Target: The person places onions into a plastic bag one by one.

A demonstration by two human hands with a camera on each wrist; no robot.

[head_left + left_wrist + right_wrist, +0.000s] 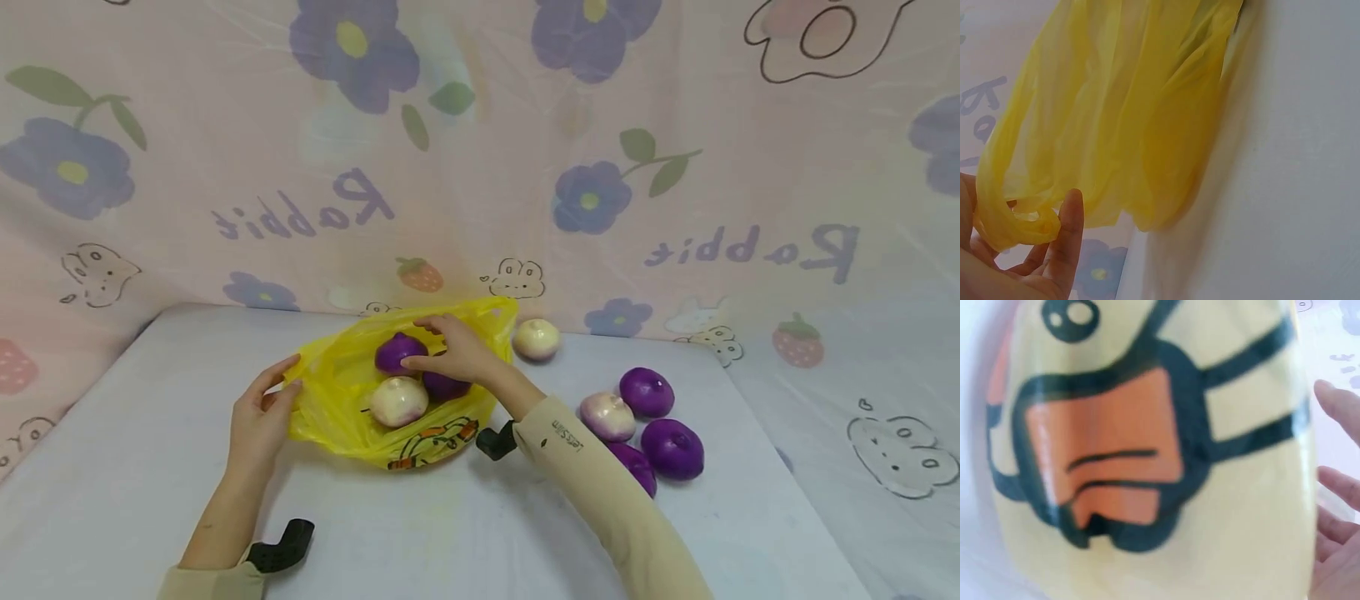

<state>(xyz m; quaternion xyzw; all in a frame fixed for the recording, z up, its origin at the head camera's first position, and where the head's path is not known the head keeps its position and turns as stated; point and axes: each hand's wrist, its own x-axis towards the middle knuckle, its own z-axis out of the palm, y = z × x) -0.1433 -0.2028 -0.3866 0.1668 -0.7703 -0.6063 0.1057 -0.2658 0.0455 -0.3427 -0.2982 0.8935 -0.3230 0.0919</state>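
A yellow plastic bag (pixel 337 417) lies with its mouth spread wide on the table. My left hand (pixel 258 412) holds the bag's left edge; in the left wrist view a looped handle (pixel 1019 234) lies between its thumb and fingers. Inside the bag are a purple onion (pixel 393 354), a whitish onion (pixel 400 402) and another purple onion (pixel 444 387), partly hidden by my right hand. That right hand (pixel 457 354) reaches over the bag's mouth, fingers spread, thumb at the first purple onion. In the right wrist view the printed bag side (pixel 1254 531) covers most of the picture, with spread fingertips (pixel 1335 403) beyond.
A whitish onion (pixel 537 340) sits just right of the bag. Farther right, a whitish onion (pixel 607 416) and purple onions (pixel 672 449) stand grouped beside my right sleeve (pixel 600 500), which partly covers one. A patterned cloth (pixel 480 167) hangs behind the white table (pixel 375 533).
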